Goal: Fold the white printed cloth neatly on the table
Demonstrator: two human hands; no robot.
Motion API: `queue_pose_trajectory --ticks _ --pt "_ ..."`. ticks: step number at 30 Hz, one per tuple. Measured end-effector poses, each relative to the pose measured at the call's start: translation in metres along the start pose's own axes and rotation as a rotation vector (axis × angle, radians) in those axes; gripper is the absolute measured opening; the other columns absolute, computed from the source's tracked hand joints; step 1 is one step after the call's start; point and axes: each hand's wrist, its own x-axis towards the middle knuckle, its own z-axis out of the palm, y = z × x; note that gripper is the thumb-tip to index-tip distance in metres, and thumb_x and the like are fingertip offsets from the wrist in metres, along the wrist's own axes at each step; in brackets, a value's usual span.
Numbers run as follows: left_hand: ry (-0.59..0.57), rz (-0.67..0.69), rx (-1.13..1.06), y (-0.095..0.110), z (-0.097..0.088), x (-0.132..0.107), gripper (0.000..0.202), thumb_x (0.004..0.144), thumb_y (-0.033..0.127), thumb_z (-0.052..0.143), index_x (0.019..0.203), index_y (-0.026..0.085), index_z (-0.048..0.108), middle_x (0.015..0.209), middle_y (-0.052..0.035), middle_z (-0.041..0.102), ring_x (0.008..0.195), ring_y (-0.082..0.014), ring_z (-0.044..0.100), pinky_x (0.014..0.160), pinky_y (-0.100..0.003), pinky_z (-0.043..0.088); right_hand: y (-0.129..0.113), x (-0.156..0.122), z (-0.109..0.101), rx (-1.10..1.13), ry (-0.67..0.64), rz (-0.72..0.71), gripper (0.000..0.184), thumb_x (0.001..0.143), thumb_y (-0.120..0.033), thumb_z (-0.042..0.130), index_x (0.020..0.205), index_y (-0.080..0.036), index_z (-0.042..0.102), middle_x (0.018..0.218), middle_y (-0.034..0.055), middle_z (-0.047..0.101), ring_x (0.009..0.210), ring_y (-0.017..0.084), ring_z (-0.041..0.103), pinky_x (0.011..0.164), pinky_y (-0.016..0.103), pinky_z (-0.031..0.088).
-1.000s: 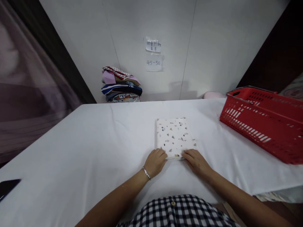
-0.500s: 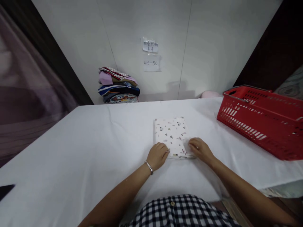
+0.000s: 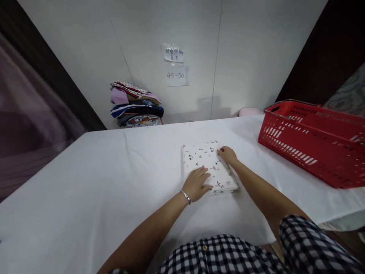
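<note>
A white folded cloth (image 3: 199,156) printed with small figures lies as a neat, layered rectangle on the white-covered table (image 3: 137,190). My left hand (image 3: 197,183), with a silver bracelet at the wrist, rests flat on its near left part, fingers apart. At the cloth's right edge, close to the far corner, my right hand (image 3: 227,155) has its thumb and fingertips pinched on the fabric. Part of the near left edge is hidden under my left hand.
A red plastic basket (image 3: 302,148) with a metal handle stands at the table's right. Beyond the far edge is a pile of folded fabrics (image 3: 137,106) against the wall. Paper signs (image 3: 176,75) hang above. Something pink (image 3: 249,111) shows behind the far right edge.
My right hand has slid away from me along the cloth's right edge, toward the far corner. My left hand has moved from the near left edge onto the top, its fingers spreading out.
</note>
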Motion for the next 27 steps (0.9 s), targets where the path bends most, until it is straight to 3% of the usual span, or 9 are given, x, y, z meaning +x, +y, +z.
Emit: queue_pose_trajectory --ticks 5,15,21,27 --pt "-0.156 0.039 0.109 0.004 0.017 -0.004 0.061 0.085 0.057 0.039 0.135 0.023 0.034 0.145 -0.0083 0.031 0.135 -0.0257 0.022 0.109 -0.049 0.017 0.003 0.006 0.005 0.005 0.013 0.016 0.024 0.085 -0.035 0.045 0.087 -0.018 0.062 0.090 0.0052 0.066 0.080 0.016 0.056 0.064 0.024 0.035" --pt "-0.151 0.053 0.130 0.004 0.017 -0.005 0.068 0.082 0.061 0.042 0.136 0.022 0.032 0.145 -0.0096 0.030 0.135 -0.0272 0.021 0.109 -0.051 0.018 0.004 0.022 0.008 0.018 -0.010 0.070 0.031 0.083 -0.045 0.047 0.082 -0.017 0.062 0.083 0.0055 0.066 0.073 0.016 0.056 0.060 0.024 0.034" --pt "-0.135 0.058 0.124 0.005 0.016 -0.006 0.071 0.079 0.062 0.045 0.136 0.022 0.032 0.144 -0.0103 0.032 0.135 -0.0270 0.022 0.109 -0.051 0.018 0.000 0.028 0.011 0.011 0.022 0.064 0.031 0.088 -0.040 0.039 0.089 -0.018 0.061 0.092 0.0061 0.066 0.082 0.016 0.056 0.065 0.023 0.035" --pt "-0.145 0.043 0.074 0.006 0.015 -0.006 0.071 0.080 0.065 0.040 0.136 0.023 0.033 0.144 -0.0102 0.032 0.135 -0.0274 0.022 0.109 -0.052 0.018 0.003 0.032 0.010 -0.031 -0.031 0.107 0.030 0.084 -0.042 0.046 0.091 -0.018 0.061 0.092 0.0074 0.067 0.083 0.017 0.058 0.064 0.024 0.036"
